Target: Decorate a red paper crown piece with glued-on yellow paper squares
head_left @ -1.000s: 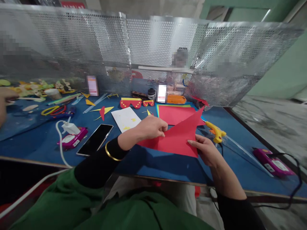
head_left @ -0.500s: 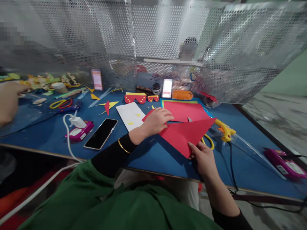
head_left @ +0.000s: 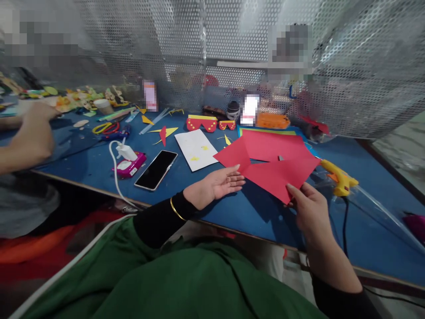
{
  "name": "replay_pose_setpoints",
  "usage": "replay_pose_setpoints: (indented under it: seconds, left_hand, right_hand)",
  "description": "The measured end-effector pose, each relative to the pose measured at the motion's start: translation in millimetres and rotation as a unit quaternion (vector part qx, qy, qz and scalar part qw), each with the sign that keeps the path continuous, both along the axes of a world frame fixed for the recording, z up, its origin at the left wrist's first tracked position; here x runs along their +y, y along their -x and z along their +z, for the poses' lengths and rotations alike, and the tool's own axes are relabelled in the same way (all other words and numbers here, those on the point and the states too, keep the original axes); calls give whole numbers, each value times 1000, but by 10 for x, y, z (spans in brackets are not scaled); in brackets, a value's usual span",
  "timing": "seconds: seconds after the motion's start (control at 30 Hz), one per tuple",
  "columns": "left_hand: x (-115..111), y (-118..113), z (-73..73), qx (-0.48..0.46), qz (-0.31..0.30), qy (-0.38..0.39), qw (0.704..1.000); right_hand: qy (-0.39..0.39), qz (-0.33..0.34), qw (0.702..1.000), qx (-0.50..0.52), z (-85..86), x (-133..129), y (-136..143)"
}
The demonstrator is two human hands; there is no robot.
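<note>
My right hand (head_left: pixel 308 208) pinches the near corner of a red paper sheet (head_left: pixel 279 175), which is creased and tilted up off the table. My left hand (head_left: pixel 221 184) lies palm up with its fingers stretched out, at the sheet's lower left edge; whether the fingertips touch it I cannot tell. Behind the raised sheet, more red paper (head_left: pixel 275 144) tops a stack with yellow-green and blue edges. A small grey tip (head_left: pixel 280 157) shows just above the sheet, the rest of it hidden. Left of the sheet lies a white card (head_left: pixel 194 148) with yellow bits on it.
A yellow glue gun (head_left: pixel 341 181) with a clear stick lies at right. At left are a black phone (head_left: pixel 156 169), a purple power socket (head_left: pixel 134 166) and scissors (head_left: pixel 106 128). Red paper glasses (head_left: pixel 202 124) stand behind. A co-worker's hand (head_left: pixel 35 133) is at far left.
My left hand has come off the top of the red sheet, moved toward me and turned palm up. My right hand keeps its pinch on the corner. The view has shifted.
</note>
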State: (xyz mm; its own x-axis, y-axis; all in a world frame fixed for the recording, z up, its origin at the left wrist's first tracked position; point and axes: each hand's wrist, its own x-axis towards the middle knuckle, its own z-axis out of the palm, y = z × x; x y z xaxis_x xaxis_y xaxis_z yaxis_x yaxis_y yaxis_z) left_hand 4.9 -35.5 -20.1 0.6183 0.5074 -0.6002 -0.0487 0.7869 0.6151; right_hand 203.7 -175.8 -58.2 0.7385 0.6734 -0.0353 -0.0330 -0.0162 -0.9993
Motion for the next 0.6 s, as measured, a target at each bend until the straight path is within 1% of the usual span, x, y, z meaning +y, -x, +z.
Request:
replay_pose_setpoints:
  seconds: [0.03, 0.07, 0.13, 0.27, 0.37, 0.5, 0.53, 0.6]
  left_hand:
    - [-5, -33, 9, -6, 25, 28, 999]
    - [-14, -66, 16, -5, 49, 37, 998]
    - [-40, -129, 26, -4, 82, 32, 996]
    - [-89, -233, 35, -16, 87, 20, 996]
    - [-110, -294, 25, -11, 84, 16, 996]
    - [-114, -329, -17, 12, 92, 3, 996]
    - [-110, -327, -29, 17, 98, -5, 995]
    - [-98, -317, -50, 25, 109, -19, 994]
  right_hand:
    - [-2, 0, 1000, -2, 19, 2, -17]
    - [-5, 0, 1000, -3, 37, 2, -30]
    - [-9, 0, 1000, -6, 69, -6, -42]
    - [2, 18, 1000, -22, 97, -31, -12]
    - [24, 46, 997, -49, 77, -44, 30]
    - [66, 76, 986, -132, 27, -80, 2]
    - [78, 74, 981, -164, 17, -96, -31]
    - [100, 48, 964, -243, 5, -135, -118]
